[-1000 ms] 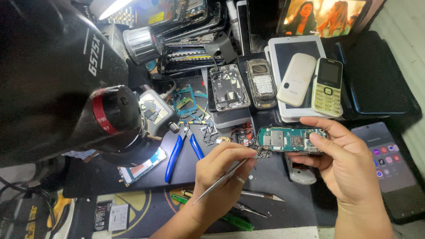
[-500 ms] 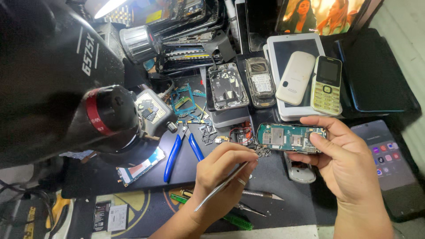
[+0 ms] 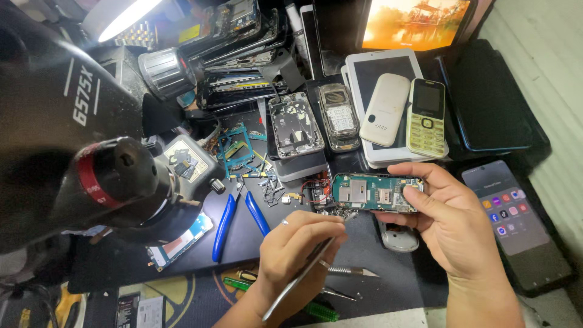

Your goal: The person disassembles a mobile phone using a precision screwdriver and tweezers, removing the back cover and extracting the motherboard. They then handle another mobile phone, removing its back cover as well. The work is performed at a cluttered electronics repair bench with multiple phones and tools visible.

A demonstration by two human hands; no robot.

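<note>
Right hand (image 3: 455, 225) pinched shut around a green circuit board (image 3: 373, 192), left hand (image 3: 300, 249) closed on tweezers (image 3: 299, 279) just below it.

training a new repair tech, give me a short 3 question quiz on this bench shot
1. True or false: the right hand holds the green circuit board off the mat.
2. What does the left hand hold? A) metal tweezers B) blue-handled pliers C) a white phone
3. Fill in: the blue-handled pliers lie to the ___ of the left hand.

Key: 1 true; 2 A, the metal tweezers; 3 left
</note>
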